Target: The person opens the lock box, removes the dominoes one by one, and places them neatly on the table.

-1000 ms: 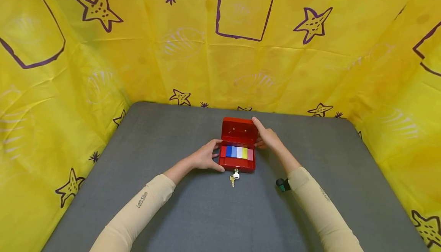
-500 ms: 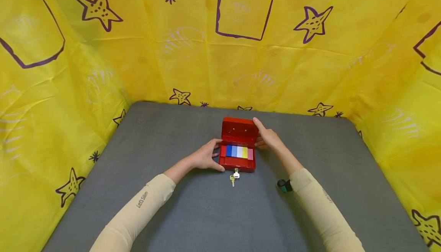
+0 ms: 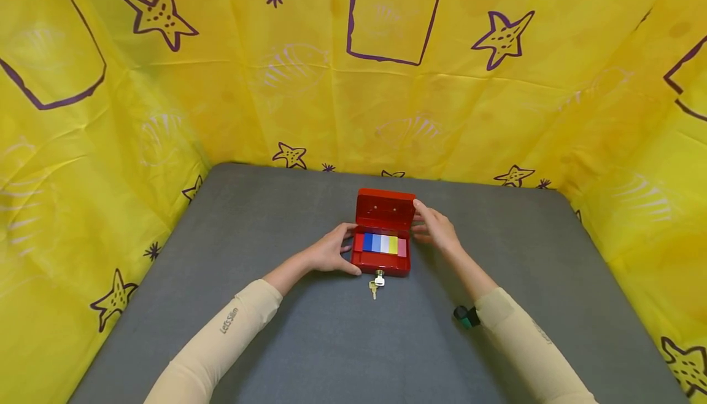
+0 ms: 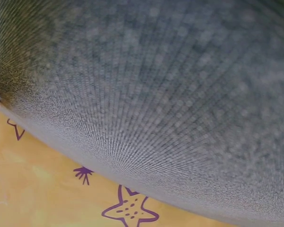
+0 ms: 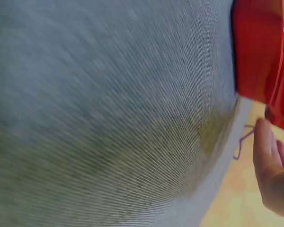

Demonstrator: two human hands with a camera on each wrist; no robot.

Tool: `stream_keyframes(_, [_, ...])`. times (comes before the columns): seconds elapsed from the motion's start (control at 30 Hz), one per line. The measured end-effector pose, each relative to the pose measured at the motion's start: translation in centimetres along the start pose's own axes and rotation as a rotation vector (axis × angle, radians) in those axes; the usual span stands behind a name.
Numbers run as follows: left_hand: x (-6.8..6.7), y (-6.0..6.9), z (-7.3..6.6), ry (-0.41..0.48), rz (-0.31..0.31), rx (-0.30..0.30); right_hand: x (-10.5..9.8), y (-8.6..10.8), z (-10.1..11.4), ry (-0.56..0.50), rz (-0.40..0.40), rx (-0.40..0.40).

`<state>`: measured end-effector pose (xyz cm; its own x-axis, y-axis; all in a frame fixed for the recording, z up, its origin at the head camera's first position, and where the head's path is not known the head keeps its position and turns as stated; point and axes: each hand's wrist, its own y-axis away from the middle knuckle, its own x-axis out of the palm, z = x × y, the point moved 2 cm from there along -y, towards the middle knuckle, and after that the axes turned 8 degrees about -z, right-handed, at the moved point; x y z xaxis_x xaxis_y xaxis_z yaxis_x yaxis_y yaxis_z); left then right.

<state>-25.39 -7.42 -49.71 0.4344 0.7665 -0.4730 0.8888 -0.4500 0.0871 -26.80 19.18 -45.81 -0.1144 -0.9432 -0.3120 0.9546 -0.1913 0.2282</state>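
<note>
On table (image 3: 309,342), your left hand (image 3: 329,252) clamps red box (image 3: 389,261), likely stiff, slick; right hand (image 3: 440,232), fingers apart, beside lid (image 3: 385,212); grip rim (image 3: 386,193)

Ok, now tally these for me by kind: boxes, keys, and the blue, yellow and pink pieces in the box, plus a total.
Red box: 1
Keys: 2
Blue pieces, dark and light: 2
Yellow piece: 1
Pink piece: 1
Total: 7
</note>
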Motion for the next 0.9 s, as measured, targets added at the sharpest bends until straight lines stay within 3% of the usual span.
stream_keyframes(0.2, [-0.2,0.1,-0.1,0.008,0.001,-0.004,-0.1,1.9,-0.1,-0.109,-0.128,-0.132])
stream_keyframes(0.3, [-0.3,0.1,0.0,0.004,0.003,-0.008,0.3,2.5,-0.2,-0.086,-0.142,-0.198])
stream_keyframes(0.63, [-0.1,0.0,0.1,0.011,0.009,-0.001,2.7,3.6,-0.2,0.223,0.054,-0.445])
stream_keyframes(0.9, [0.0,0.1,0.0,0.026,0.012,0.009,4.1,3.2,-0.4,0.286,0.131,-0.466])
